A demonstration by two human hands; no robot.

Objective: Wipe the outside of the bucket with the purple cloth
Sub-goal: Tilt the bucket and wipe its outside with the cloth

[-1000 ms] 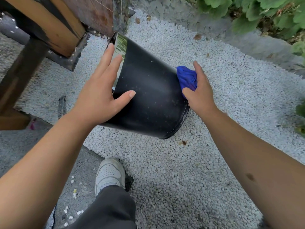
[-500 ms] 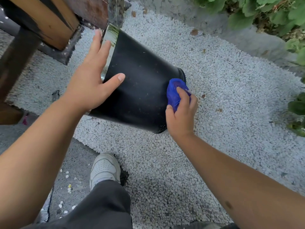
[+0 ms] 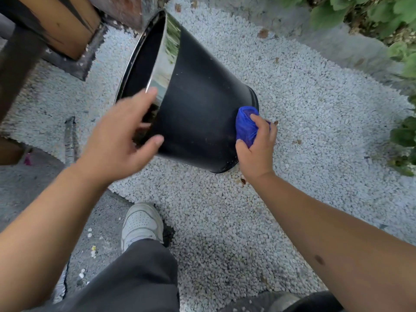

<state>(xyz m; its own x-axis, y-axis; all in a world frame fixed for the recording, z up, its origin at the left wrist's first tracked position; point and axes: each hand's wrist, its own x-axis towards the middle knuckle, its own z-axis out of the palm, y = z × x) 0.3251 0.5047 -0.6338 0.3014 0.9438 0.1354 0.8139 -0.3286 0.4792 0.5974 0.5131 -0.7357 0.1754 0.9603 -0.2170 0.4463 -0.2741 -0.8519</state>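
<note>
Gravel (image 3: 292,109) is shifting underfoot; right hand (image 3: 256,152) is clutching the purple cloth (image 3: 245,127), blurry left hand (image 3: 121,140) looks relaxed, so the tilted bucket (image 3: 198,113) could roll.

Black bucket (image 3: 198,113), blue-purple cloth (image 3: 246,127), white gravel (image 3: 292,109), white shoe (image 3: 140,221).

One head-worn wide-angle view looked steeply down — close over the tilted black plastic bucket (image 3: 202,113) on white gravel ground (image 3: 292,109), with no second view.

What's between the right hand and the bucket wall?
The bunched purple cloth: the right hand grips it against the black bucket near its base. Head view shows it.
</note>
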